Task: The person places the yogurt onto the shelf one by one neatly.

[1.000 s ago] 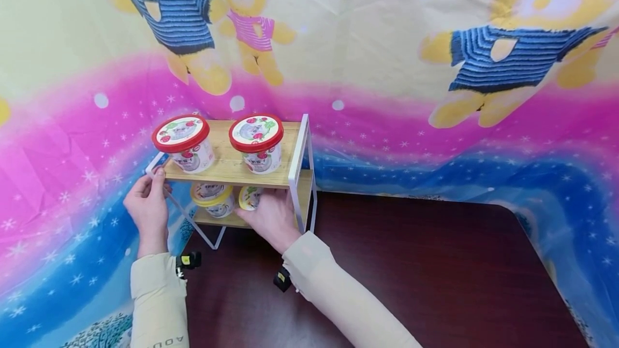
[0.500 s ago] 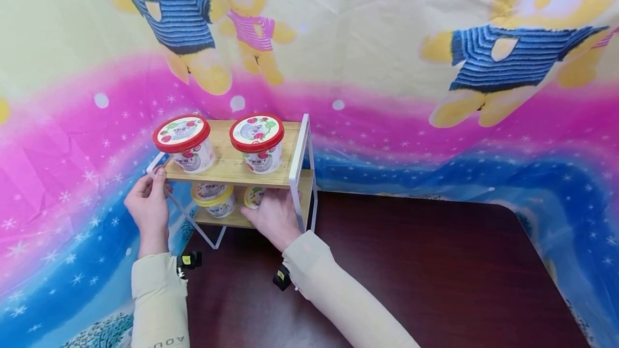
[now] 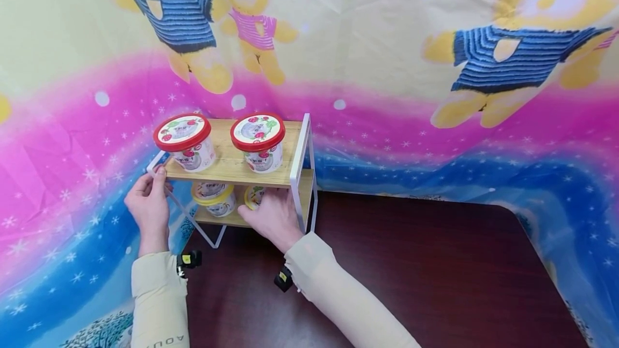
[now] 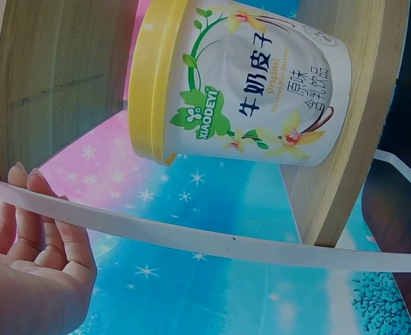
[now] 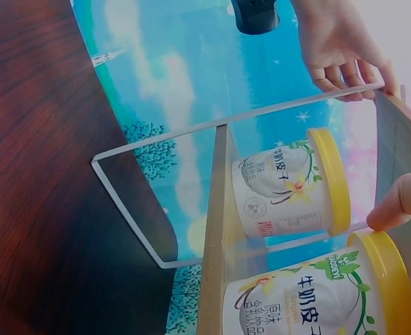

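My left hand (image 3: 149, 211) grips the white metal frame (image 4: 156, 227) of a two-tier wooden shelf rack (image 3: 223, 162) at its upper left corner, its fingers behind the bar in the left wrist view. Inside the lower tier, my right hand (image 3: 273, 218) holds the right-hand yellow-lidded tub (image 5: 303, 303) near its lid. The thumb (image 5: 393, 206) lies on the lid's edge in the right wrist view; the other fingers are hidden. To its left on the same board stands another yellow-lidded tub (image 4: 261, 91), upright and apart from both hands.
Two red-lidded tubs stand on the top board, one at the left (image 3: 195, 157) and one at the right (image 3: 263, 159). The rack is on a dark reddish-brown table (image 3: 411, 262), which extends to the right. Behind hangs a cloth backdrop (image 3: 377, 58) printed with bears.
Over the past second the right-hand yellow-lidded tub has shifted slightly to the right in my right hand. My thumb has since moved a little left. My left hand has stayed on the frame.
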### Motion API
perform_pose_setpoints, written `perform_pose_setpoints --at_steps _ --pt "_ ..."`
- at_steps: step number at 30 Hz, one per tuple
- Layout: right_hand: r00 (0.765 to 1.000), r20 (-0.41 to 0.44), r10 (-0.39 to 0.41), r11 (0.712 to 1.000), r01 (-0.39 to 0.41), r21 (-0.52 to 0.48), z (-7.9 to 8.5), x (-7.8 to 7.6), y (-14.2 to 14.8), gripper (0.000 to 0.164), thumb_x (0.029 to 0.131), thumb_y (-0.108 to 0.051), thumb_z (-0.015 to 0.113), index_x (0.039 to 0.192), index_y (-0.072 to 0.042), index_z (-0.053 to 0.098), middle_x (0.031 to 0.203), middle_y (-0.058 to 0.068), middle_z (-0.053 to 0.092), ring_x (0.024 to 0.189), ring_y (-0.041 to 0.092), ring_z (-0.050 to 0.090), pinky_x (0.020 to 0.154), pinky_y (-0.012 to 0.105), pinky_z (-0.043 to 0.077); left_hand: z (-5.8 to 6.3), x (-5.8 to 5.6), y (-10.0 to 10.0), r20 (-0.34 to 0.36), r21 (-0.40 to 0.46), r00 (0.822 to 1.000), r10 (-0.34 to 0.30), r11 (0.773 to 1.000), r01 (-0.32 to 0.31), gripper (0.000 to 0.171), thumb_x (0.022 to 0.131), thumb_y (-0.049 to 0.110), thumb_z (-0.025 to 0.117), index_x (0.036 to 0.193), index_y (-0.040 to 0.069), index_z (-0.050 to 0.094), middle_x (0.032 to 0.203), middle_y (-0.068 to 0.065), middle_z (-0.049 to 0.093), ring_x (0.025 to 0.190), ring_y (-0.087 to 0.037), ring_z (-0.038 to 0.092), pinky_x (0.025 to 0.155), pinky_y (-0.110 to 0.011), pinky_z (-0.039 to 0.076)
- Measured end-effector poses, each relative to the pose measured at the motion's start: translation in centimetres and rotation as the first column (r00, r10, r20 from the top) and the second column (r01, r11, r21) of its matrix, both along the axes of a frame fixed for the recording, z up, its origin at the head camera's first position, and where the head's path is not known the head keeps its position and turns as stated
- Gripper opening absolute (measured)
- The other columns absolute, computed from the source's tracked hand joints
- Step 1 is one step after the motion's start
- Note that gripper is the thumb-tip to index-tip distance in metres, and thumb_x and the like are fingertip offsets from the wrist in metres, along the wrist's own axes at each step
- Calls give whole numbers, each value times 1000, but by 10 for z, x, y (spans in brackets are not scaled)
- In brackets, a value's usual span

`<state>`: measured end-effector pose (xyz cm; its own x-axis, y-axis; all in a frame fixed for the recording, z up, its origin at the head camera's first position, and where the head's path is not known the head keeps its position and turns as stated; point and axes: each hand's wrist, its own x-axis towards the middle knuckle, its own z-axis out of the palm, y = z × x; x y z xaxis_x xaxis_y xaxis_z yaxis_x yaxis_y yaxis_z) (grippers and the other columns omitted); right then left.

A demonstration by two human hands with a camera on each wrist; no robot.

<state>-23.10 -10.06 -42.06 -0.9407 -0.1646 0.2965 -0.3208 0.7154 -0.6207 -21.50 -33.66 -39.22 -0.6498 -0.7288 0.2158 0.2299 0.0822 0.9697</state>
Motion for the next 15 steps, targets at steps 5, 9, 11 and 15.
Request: perform_pose_setpoints --at_steps 5,9,11,15 --pt "1000 10 -8 999 8 -35 -1 0 0 104 80 -54 77 158 -16 19 152 7 31 137 22 33 116 37 30 0 0 0 11 -10 1000 4 1000 -3 39 92 38 75 117 8 77 81 2 68 77 -13 61 80 -28 44" --pt "1000 0 -13 1000 13 -20 0 1 0 104 81 -53 77 158 -16 19 152 7 31 136 20 33 115 36 30 -1 1 1 27 -21 1000 7 1000 -7 41 92 41 74 119 9 77 82 2 68 79 -13 61 82 -28 44" --pt "1000 -20 -7 1000 7 5 2 3 1 101 81 -54 76 157 -15 21 152 7 33 136 20 34 116 38 28 -1 1 1 28 -19 1000 8 1000 -7 41 92 41 74 118 10 77 82 1 68 79 -13 61 82 -28 44" --pt "998 -61 11 999 -8 49 7 9 1 98 82 -57 74 155 -10 28 149 9 38 134 23 37 116 42 25 1 3 2 24 -13 1000 13 1000 -13 39 92 41 74 116 11 78 86 -4 69 80 -13 61 82 -28 44"
